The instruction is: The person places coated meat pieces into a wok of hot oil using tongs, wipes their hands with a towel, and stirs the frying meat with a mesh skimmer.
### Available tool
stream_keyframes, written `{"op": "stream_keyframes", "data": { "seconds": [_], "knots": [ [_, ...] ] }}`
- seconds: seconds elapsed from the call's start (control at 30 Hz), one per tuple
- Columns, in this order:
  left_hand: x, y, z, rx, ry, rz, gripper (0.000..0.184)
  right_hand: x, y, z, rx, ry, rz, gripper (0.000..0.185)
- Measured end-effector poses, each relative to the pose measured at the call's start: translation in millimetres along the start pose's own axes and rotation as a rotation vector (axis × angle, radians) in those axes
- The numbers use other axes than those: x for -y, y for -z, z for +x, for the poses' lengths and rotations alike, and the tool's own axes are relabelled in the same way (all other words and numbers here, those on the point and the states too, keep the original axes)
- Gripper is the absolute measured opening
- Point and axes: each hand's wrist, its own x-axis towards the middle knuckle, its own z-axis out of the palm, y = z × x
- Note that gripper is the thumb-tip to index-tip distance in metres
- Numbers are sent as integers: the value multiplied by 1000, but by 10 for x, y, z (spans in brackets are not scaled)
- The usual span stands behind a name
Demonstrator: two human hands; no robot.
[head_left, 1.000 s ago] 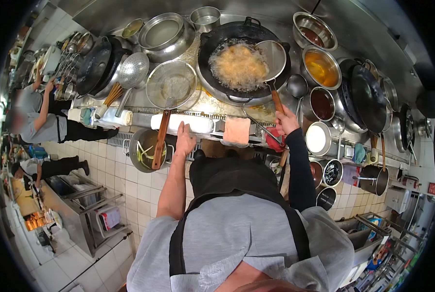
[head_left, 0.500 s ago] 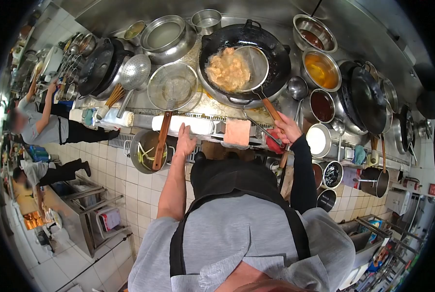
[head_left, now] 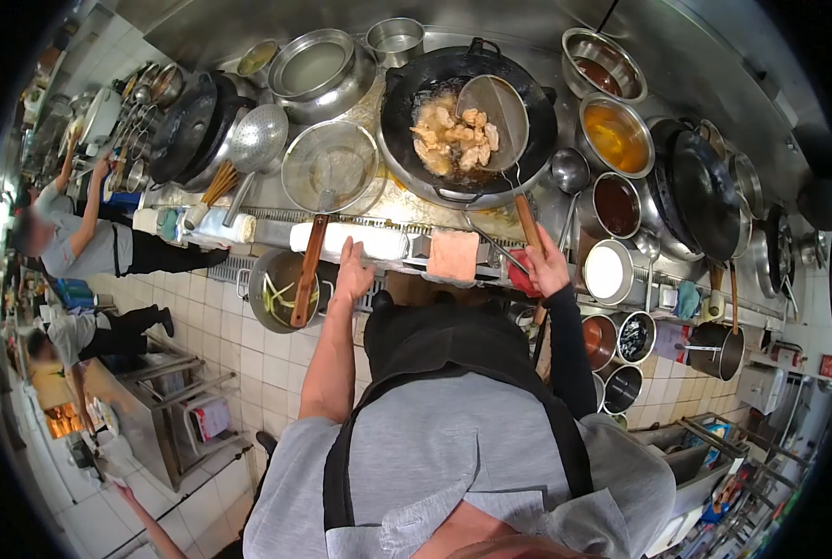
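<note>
My right hand [head_left: 552, 265] is closed round the wooden handle of a mesh strainer [head_left: 507, 116]. The strainer's round head is tilted inside a black wok [head_left: 541, 116], on its right side. Golden-brown fried pieces [head_left: 474, 142] lie in bubbling oil left of the mesh, some against its edge. My left hand [head_left: 355, 273] rests with fingers stretched out on a folded white towel [head_left: 383, 240] along the stove's front edge. Just left of that hand is the wooden handle of a second mesh strainer [head_left: 330, 168]. A pink cloth [head_left: 453, 255] hangs between my hands.
Right of the wok are a ladle [head_left: 569, 168], a bowl of amber liquid [head_left: 613, 137] and a pot of dark sauce [head_left: 616, 205]. A perforated skimmer [head_left: 259, 137] and a large metal bowl [head_left: 311, 67] stand left. A pot [head_left: 283, 291] sits low. Co-workers [head_left: 67, 224] are at left.
The strainer head has turned steeper and shifted slightly right, and my right hand has lowered a little. The foam has thinned, showing separate pieces. Another person's arm now appears at lower left.
</note>
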Motion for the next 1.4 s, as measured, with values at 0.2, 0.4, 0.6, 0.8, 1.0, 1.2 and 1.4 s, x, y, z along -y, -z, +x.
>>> {"op": "stream_keyframes", "data": {
  "seconds": [0.2, 0.4, 0.6, 0.8, 1.0, 1.2, 1.4],
  "knots": [
    [78, -43, 28, 4, -15, 16, 75, 15, -195, 554, -236, 526, -800, 64],
    [66, -41, 21, 0, -9, -2, 75, 586, -389, 549, -144, 418, -900, 66],
    [-5, -12, -3, -1, 3, -8, 74, 961, -324, 226, -82, 366, -842, 63],
    [37, -41, 15, -5, -15, 10, 73, 608, -440, 58, -176, 393, -864, 65],
    [55, -40, 20, -2, -27, 9, 73, 640, -544, -149, -152, 417, -817, 67],
    [67, -51, 32, 5, -33, 56, 73, 458, -550, -66, -84, 267, -853, 67],
    [44, -22, 16, 10, -23, 28, 73, 491, -595, -62, -137, 214, -1008, 67]
  ]
}}
